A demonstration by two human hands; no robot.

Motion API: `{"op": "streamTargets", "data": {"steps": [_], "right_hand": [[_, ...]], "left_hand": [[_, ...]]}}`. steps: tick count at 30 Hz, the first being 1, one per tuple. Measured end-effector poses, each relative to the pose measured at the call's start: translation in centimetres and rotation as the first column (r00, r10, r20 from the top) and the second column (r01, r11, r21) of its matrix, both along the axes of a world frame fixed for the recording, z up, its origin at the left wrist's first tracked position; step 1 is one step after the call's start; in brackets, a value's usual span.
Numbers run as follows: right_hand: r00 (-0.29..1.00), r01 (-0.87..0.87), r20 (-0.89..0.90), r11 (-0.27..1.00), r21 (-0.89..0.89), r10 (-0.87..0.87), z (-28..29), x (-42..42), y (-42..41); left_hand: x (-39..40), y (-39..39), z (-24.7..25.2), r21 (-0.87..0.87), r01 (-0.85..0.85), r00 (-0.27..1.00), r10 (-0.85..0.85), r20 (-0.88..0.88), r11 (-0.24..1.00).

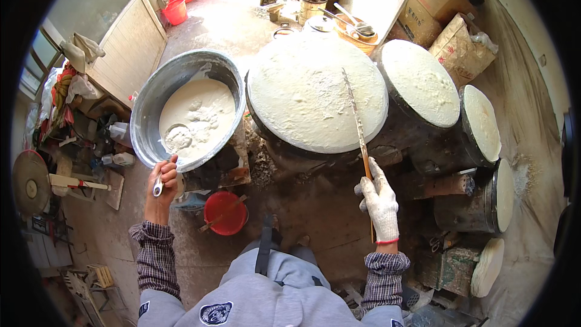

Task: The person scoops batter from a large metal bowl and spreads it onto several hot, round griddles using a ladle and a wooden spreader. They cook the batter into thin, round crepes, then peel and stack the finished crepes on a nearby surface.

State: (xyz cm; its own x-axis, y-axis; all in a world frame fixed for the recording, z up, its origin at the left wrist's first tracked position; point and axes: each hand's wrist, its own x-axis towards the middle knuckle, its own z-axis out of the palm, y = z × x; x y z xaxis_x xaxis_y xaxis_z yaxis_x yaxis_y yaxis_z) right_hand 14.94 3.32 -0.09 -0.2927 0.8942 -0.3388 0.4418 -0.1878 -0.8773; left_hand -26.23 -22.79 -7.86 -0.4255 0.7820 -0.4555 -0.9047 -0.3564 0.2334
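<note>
My left hand (pixel 162 179) is bare and closed on the handle of a ladle (pixel 178 137), whose bowl is filled with batter in a large metal basin. Thick, pale batter (pixel 209 100) with lumps on its surface lies in the basin (pixel 150 86). My right hand (pixel 379 200), in a white knitted glove with a red cuff edge, grips a long thin wooden stick (pixel 358 122). The stick's batter-crusted far part reaches over a big round griddle (pixel 272 143) covered with a pale, bumpy layer (pixel 313 91). Whether the stick touches that layer, I cannot tell.
Several more drum-shaped stoves with pale round sheets (pixel 420 82) curve along the right. A red bucket (pixel 225 212) with a stick across it stands below the basin. Behind the griddle are a wicker basket (pixel 370 41) with ladles and a rusty can (pixel 312 7). Cardboard boxes (pixel 426 7) lean at back right.
</note>
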Motion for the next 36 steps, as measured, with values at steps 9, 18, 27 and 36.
{"op": "streamTargets", "data": {"steps": [9, 18, 27, 36], "right_hand": [[0.998, -0.035, -0.048, 0.993, -0.112, 0.030, -0.5, -0.4, -0.5], [0.981, -0.194, -0.049, 0.961, -0.199, 0.187, -0.3, -0.1, -5.3], [0.982, -0.186, 0.016, 0.973, -0.135, 0.190, -0.7, 2.8, -10.0], [0.951, -0.273, 0.110, 0.951, -0.148, 0.290, -1.7, 3.4, -6.2]], "left_hand": [[-1.5, 1.1, -3.9, -0.312, 0.077, 0.971, -0.142, -0.191, 0.947], [-1.2, 1.7, -7.1, -0.683, -0.084, 0.804, -0.356, -0.477, 0.725], [-4.9, 1.2, -16.4, -0.764, -0.312, 0.503, -0.583, -0.638, 0.566], [-5.3, 1.5, -17.4, -0.890, -0.137, 0.660, -0.630, -0.410, 0.435]]}}
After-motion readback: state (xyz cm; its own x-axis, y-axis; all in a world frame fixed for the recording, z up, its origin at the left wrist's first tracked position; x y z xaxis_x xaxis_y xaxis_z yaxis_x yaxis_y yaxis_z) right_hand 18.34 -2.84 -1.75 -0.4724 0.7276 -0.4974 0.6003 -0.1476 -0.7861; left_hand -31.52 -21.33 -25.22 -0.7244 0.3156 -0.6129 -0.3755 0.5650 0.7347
